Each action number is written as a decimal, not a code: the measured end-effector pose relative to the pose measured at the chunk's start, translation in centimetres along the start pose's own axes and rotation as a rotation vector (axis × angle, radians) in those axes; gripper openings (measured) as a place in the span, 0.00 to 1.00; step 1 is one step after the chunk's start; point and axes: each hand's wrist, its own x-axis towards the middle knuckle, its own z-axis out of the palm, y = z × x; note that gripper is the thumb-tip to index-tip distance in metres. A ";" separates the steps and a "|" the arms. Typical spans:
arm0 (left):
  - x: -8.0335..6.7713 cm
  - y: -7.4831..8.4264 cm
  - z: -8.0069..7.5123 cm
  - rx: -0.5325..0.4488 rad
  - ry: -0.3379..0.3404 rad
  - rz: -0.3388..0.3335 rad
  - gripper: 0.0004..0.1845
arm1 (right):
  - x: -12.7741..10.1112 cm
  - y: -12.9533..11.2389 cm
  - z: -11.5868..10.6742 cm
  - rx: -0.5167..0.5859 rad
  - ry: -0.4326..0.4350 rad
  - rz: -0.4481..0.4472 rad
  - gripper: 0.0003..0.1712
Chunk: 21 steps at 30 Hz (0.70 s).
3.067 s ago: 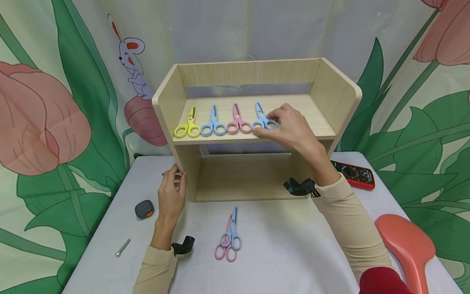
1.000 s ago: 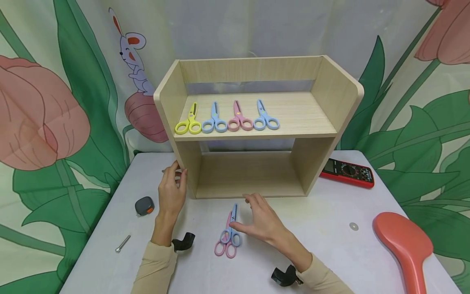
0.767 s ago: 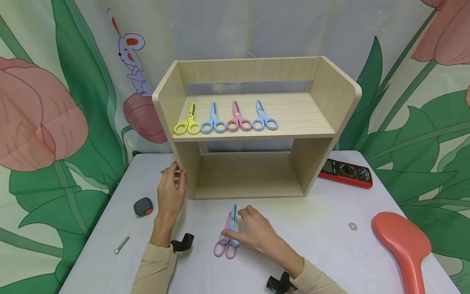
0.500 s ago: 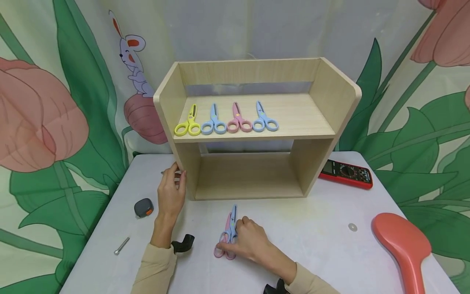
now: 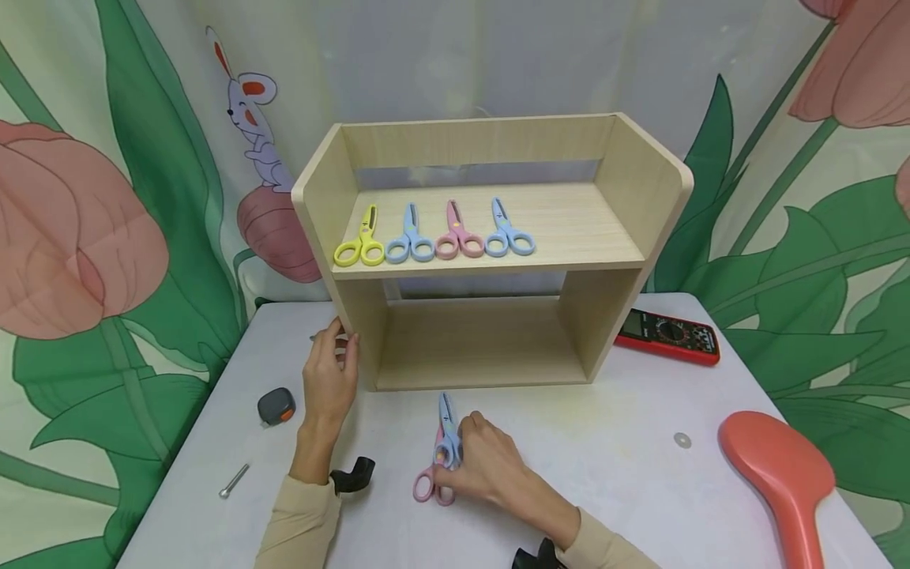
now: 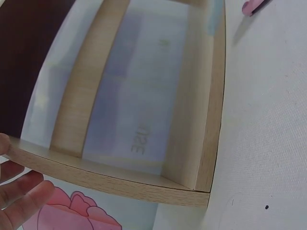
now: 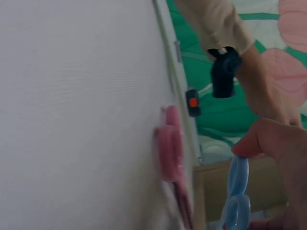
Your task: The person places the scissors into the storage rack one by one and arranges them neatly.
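Note:
In the head view, my right hand (image 5: pixel 490 462) pinches light blue scissors (image 5: pixel 446 427) by the handles, blades pointing toward the shelf. The right wrist view shows the thumb on a blue handle loop (image 7: pixel 243 211), apart from the pink scissors (image 7: pixel 169 148). Those pink scissors (image 5: pixel 423 486) lie on the white cloth, partly hidden by hand and blue pair. My left hand (image 5: pixel 329 379) rests against the left side of a pale wooden shelf (image 5: pixel 569 221). On its upper board stand in a row yellow scissors (image 5: pixel 366 235), blue scissors (image 5: pixel 410 233), pink scissors (image 5: pixel 457 231) and another blue pair (image 5: pixel 504 229).
Left on the cloth are a tape measure (image 5: pixel 276 405) and a metal bolt (image 5: pixel 234 481). To the right lie a red multimeter (image 5: pixel 668 336) against the shelf's side, a small round disc (image 5: pixel 682 440) and a coral paddle-shaped object (image 5: pixel 778 458). A printed curtain hangs behind.
My right hand has let go of the rightmost blue scissors on the shelf, come down, and taken the lower blue pair, now shifted off the pink one. The left hand stays put.

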 end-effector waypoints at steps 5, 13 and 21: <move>-0.1 -0.2 -0.3 0.005 -0.002 -0.015 0.20 | 0.2 -0.6 -2.5 0.111 0.001 -0.058 0.30; -0.2 -0.3 -0.5 0.006 -0.007 -0.037 0.20 | 0.1 -1.9 -6.9 0.167 0.088 -0.212 0.30; 0.0 -0.2 -0.1 0.002 -0.007 -0.005 0.20 | 1.0 -2.0 -11.6 0.165 0.272 -0.387 0.32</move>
